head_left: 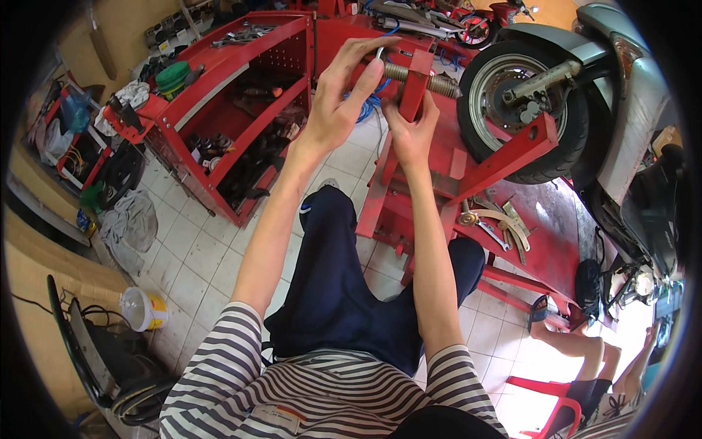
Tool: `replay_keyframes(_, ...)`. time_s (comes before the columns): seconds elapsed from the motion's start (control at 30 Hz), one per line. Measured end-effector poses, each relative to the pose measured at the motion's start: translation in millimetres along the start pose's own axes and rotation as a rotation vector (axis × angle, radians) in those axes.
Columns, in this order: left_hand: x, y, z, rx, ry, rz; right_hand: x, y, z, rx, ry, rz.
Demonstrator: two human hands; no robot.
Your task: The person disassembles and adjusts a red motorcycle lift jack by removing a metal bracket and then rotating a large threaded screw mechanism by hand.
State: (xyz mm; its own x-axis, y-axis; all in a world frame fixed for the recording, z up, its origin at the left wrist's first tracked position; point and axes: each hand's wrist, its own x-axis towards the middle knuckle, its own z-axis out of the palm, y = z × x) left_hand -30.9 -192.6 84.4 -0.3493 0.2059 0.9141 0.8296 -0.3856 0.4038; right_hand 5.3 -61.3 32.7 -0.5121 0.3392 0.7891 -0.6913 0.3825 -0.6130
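Two hands work at one red clamp block (414, 84) threaded on a coiled steel screw (431, 79), at the front of a red motorcycle lift stand (512, 157). Left hand (342, 95): fingers spread and curved, thumb against the block's left face, fingertips over a thin metal rod (379, 53) at the screw's left end. Right hand (413, 135): closed round the block's lower part from beneath. Left of the hands, a red tool cabinet (241, 110) stands near, with a strip of open tiled floor (212, 249) between. Right of the hands, the scooter's front wheel (523, 110) sits just beside the screw, leaving little room.
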Motion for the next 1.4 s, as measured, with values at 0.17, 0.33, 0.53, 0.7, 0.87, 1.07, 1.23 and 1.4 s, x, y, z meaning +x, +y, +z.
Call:
replay_keyframes(0.17,-49,-26,-18,0.115,-0.102,-0.295,3,4,1,0.020,-0.006,0.020)
replay_keyframes(0.33,-18,-2,-8,0.027,0.063,-0.024,6,5,2,0.075,0.041,0.016)
replay_keyframes(0.53,-19,-11,-18,0.122,-0.161,-0.268,0,0,3,0.048,0.024,0.028)
replay_keyframes(0.7,-33,-12,-8,-0.085,0.069,-0.280,-1,-2,6,0.017,0.010,0.005)
replay_keyframes(0.87,-8,5,2,-0.069,-0.064,-0.088,-5,3,2,0.021,0.025,0.000)
replay_keyframes(1.07,-27,-23,-16,0.154,-0.031,-0.201,-8,-1,5,-0.021,0.010,-0.053)
replay_keyframes(1.23,-18,3,-9,0.064,0.032,-0.036,-8,0,4,-0.029,0.018,-0.047)
replay_keyframes(1.4,-18,2,-9,-0.046,-0.017,-0.089,-13,-2,3,-0.045,-0.009,-0.057)
